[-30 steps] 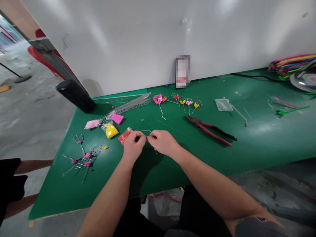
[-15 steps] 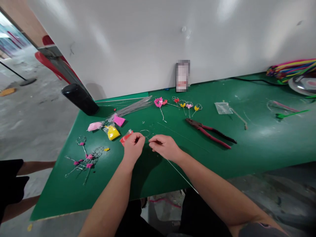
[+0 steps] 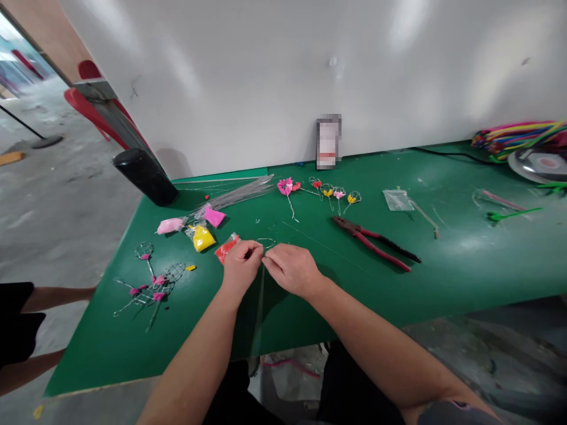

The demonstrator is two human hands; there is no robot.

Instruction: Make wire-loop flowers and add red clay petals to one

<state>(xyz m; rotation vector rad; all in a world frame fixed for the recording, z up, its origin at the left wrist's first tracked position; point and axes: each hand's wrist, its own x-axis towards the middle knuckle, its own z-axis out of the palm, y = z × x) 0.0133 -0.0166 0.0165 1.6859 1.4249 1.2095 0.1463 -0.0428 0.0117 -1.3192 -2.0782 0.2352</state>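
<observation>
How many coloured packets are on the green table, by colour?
Pale pink packet: 1
Magenta packet: 1
Yellow packet: 1
Red packet: 1
Total: 4

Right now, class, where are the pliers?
In the head view, the red-handled pliers lie on the green table, to the right of the person's right hand.

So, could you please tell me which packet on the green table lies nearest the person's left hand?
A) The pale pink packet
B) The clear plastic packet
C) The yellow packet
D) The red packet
D: the red packet lies right beside the left hand, which pinches a thin wire; the yellow packet sits farther away.
</observation>
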